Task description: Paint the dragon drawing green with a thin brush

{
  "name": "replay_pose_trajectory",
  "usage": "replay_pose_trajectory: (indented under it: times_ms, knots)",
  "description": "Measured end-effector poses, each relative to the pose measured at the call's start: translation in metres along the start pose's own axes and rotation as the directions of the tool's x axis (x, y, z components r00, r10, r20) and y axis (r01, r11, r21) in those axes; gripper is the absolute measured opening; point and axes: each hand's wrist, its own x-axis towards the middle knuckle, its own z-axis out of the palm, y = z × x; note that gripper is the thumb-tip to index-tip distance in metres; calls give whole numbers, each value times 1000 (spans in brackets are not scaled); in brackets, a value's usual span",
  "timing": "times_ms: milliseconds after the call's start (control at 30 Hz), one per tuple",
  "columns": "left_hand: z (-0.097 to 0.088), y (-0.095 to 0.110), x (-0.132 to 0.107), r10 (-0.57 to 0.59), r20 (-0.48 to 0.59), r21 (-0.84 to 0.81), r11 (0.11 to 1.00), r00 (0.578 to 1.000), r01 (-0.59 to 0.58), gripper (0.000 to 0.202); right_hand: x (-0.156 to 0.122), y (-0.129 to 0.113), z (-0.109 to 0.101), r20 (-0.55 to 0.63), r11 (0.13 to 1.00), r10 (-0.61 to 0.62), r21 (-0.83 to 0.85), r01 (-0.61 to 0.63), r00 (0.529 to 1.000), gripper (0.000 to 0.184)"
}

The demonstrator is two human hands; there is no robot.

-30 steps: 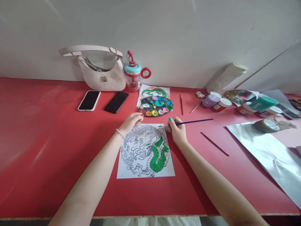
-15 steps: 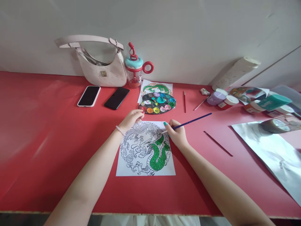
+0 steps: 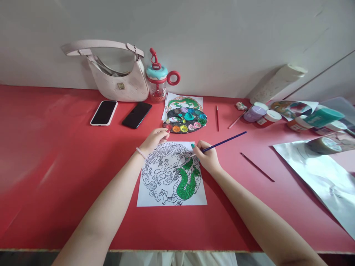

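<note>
My right hand is closed around a paintbrush with a dark blue handle. Its pale tip meets the upper right of a dragon line drawing on white paper, where part of the dragon's body is painted green. At the paper's top left corner rests my left hand, its fingers curled in; whether anything is between them is hidden. Just beyond these fingers lies a dark paint palette with several colours in its wells. It partly covers a coloured dragon picture.
A white handbag, a lidded straw cup and two phones sit at the back left. Two spare brushes lie to the right. Paint jars and a silvery sheet occupy the far right.
The paintbrush's far end has shifted slightly left and its tip remains near the same part of the drawing. My left hand keeps its place on the paper's corner. The view has shifted slightly.
</note>
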Motion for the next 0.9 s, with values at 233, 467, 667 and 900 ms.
replay_pose_trajectory:
  times_ms: [233, 467, 667, 900]
  knots:
    - [0, -1, 0, -3, -2, 0, 1000, 1000, 3, 22, 0, -1, -1, -25, 1000, -13, -9, 13, 1000, 33]
    - [0, -1, 0, 1, -3, 4, 1000, 1000, -1, 24, -1, -1, 0, 3, 1000, -5, -23, 5, 1000, 33]
    - [-1, -2, 1, 2, 5, 6, 1000, 1000, -2, 24, 0, -1, -1, -14, 1000, -23, -11, 23, 1000, 33]
    - [-2, -3, 1, 10, 8, 14, 1000, 1000, -10, 26, 0, -2, -1, -18, 1000, -15, -20, 14, 1000, 32]
